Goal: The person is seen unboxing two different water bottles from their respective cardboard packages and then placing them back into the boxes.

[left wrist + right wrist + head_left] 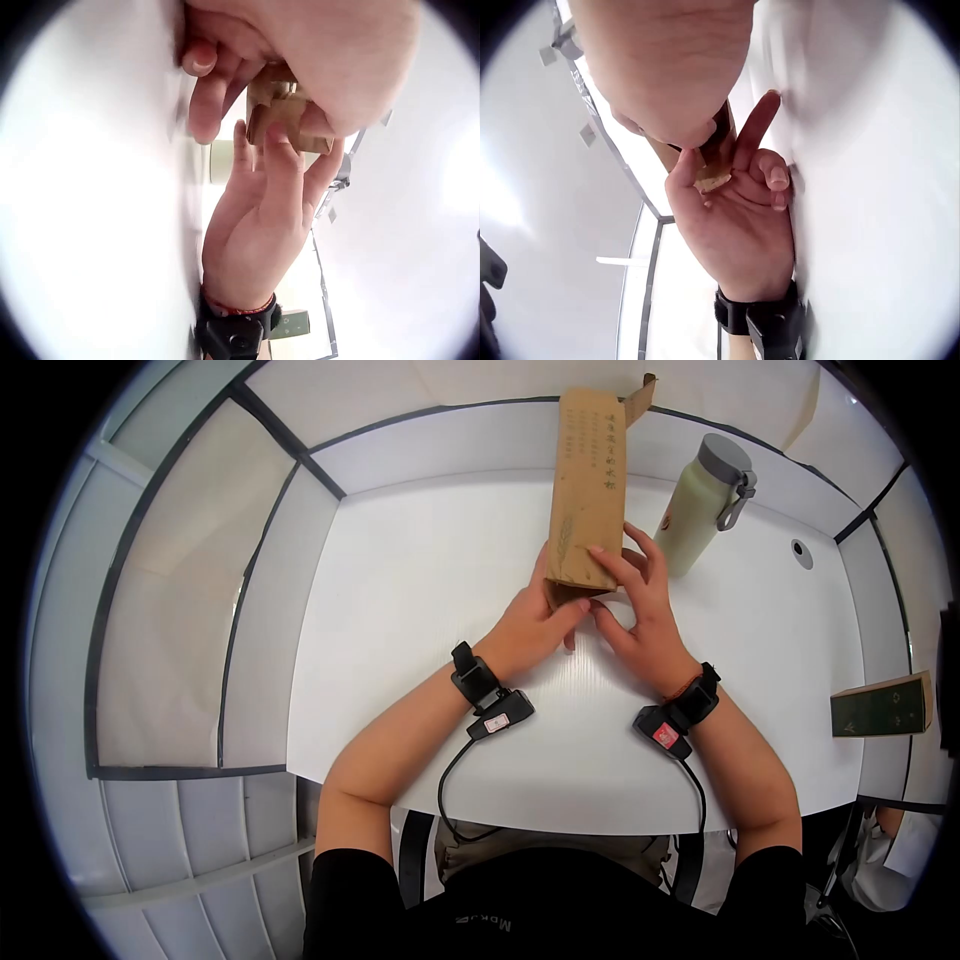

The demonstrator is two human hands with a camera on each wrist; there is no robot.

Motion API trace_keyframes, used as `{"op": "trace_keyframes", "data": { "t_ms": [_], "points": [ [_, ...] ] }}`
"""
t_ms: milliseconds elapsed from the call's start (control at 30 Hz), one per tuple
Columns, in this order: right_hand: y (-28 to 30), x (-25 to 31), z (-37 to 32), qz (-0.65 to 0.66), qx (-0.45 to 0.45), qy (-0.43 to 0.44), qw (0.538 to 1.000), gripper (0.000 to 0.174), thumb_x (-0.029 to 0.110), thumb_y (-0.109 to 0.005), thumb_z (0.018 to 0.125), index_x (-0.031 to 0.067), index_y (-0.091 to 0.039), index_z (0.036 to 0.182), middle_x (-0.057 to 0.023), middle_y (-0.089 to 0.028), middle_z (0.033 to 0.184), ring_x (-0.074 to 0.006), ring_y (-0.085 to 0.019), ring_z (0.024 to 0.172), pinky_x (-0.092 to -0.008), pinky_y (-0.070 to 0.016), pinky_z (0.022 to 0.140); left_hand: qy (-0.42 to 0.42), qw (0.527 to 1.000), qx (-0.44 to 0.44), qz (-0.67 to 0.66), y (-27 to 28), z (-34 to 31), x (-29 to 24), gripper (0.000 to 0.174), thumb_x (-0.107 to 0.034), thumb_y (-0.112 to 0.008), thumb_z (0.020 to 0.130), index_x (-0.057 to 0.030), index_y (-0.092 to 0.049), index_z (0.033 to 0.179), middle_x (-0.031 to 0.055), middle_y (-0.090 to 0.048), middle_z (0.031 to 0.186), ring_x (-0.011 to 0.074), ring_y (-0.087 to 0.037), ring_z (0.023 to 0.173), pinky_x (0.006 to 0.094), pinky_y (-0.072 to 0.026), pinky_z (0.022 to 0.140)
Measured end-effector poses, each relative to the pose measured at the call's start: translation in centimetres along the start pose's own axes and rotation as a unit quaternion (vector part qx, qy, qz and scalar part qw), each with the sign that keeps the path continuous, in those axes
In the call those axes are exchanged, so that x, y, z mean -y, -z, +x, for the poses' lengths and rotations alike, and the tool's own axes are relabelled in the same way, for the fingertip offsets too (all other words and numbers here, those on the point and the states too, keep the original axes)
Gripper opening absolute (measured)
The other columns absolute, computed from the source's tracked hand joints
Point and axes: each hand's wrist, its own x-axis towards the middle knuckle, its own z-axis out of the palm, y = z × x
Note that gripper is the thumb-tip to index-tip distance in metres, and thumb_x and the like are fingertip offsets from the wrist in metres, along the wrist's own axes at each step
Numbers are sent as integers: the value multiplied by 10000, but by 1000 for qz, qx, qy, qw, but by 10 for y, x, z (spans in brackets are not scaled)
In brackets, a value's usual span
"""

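A long brown cardboard box (588, 485) with printed lettering is held over the table, its near end between both hands. My left hand (530, 628) grips the box's left side, with the thumb at the near end. From the right, my right hand (648, 622) holds it, a finger lying on the printed face and the thumb at the end flaps. In the left wrist view the near end of the box (289, 112) shows folded flaps, with both thumbs on them. At the far end a small flap (640, 400) sticks out.
A pale green bottle (692, 510) with a grey lid and strap stands just right of the box. A dark green box (880, 708) is at the table's right edge. White panels border the white table (400, 580), which has a round cable hole (801, 554).
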Motion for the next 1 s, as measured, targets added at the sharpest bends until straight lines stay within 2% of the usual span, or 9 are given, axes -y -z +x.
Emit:
{"op": "trace_keyframes", "data": {
  "t_ms": [67, 167, 267, 367, 667, 767, 833, 867, 1000],
  "points": [
    [0, -1, 0, 12, -2, -2, 1000, 650, 30, -713, 814, 185, -518, 1414, -187, -250, 1525, -400, -472, 1292, -472, -503, 1033, -45, 998, 32, 39, 3, 0, 13, 886, 35, -460, 922, -193, 67, 1597, 163, -572, 1301, 163, -614, 815, 313, -550, 678],
    [1, 1, 0, 2, -10, 21, 1000, 672, 69, -755, 792, 175, -509, 1408, -188, -249, 1526, -401, -469, 1293, -479, -500, 1027, -36, 996, 76, 35, 6, -2, 6, 968, 73, -434, 868, -212, 147, 1588, 168, -575, 1298, 173, -611, 825, 330, -541, 718],
    [1, 0, 0, -10, -21, 27, 999, 672, 73, -773, 780, 160, -510, 1391, -186, -249, 1528, -397, -472, 1289, -479, -492, 1036, 1, 997, 83, 6, 9, 2, 15, 964, 77, -426, 882, -210, 172, 1582, 171, -565, 1317, 166, -606, 847, 322, -534, 715],
    [1, 0, 0, -11, -24, 31, 999, 662, 68, -769, 783, 160, -515, 1387, -188, -247, 1528, -390, -474, 1288, -478, -488, 1041, -35, 998, 57, 5, 0, -1, 6, 941, 41, -459, 918, -207, 156, 1586, 176, -577, 1302, 163, -611, 808, 311, -535, 697],
    [3, -1, 0, -24, -39, 42, 998, 605, 33, -728, 803, 135, -526, 1364, -188, -241, 1533, -360, -500, 1251, -462, -495, 1031, 23, 992, -36, 118, 6, -2, -7, 920, -52, -664, 895, -120, -79, 1602, 158, -700, 1020, 141, -641, 669, 278, -523, 617],
    [3, -1, 0, 1, -33, 23, 999, 609, 33, -733, 800, 136, -528, 1363, -189, -248, 1532, -337, -520, 1225, -445, -508, 1013, 10, 986, -75, 150, 7, -1, 1, 957, -82, -715, 866, -98, -92, 1592, 187, -687, 1090, 150, -655, 709, 285, -532, 656],
    [2, 0, 0, 6, -21, 18, 1000, 609, 34, -738, 798, 136, -530, 1362, -188, -251, 1533, -326, -529, 1211, -437, -514, 1005, -31, 987, -76, 136, 5, 1, 5, 964, -91, -728, 850, -89, -104, 1585, 204, -655, 1188, 198, -687, 859, 316, -554, 760],
    [2, 0, 0, 8, -15, 16, 1000, 610, 35, -740, 798, 136, -531, 1362, -188, -253, 1533, -321, -533, 1203, -433, -518, 1001, -28, 990, -55, 129, 6, 0, 8, 902, -22, -660, 890, -130, -108, 1595, 120, -469, 1442, 207, -584, 1213, 354, -534, 957],
    [2, 1, 0, 11, -10, 8, 1000, 639, 59, -774, 778, 142, -533, 1364, -186, -253, 1539, -318, -530, 1190, -438, -516, 1007, -35, 991, -48, 122, 4, 1, 12, 897, 11, -622, 879, -138, -109, 1600, 122, -567, 1351, 223, -620, 1189, 375, -513, 1002]
  ]
}}
